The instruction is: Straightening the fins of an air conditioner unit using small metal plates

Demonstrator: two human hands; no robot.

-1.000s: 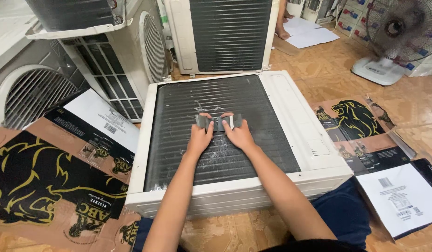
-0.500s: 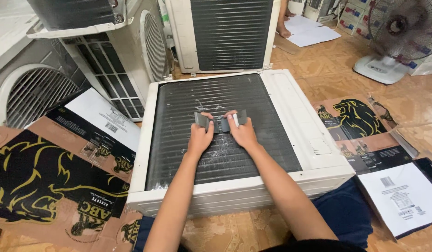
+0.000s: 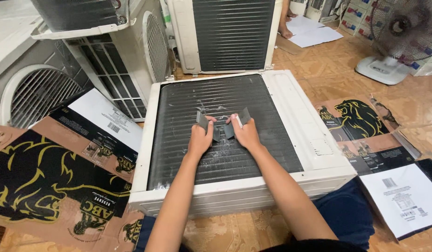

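Left hand [image 3: 199, 137]: grip closed on grey fin comb [image 3: 203, 121]. Right hand [image 3: 246, 133]: grip closed on 2nd grey fin comb [image 3: 243, 115]. Both combs pressed to dark condenser coil [image 3: 178, 140] of white AC unit [image 3: 314, 144], lying face-up on floor, approx. centre of coil. Flattened cardboard [image 3: 34, 177] to left; pedestal fan [image 3: 402, 32] far right.

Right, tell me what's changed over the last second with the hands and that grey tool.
Both hands have slid a little toward the person along the dark fins. The left hand and right hand still grip the grey comb tool, now nearer the middle of the coil. No grip was released. The white air conditioner unit, the flattened cardboard and the fan stayed put.
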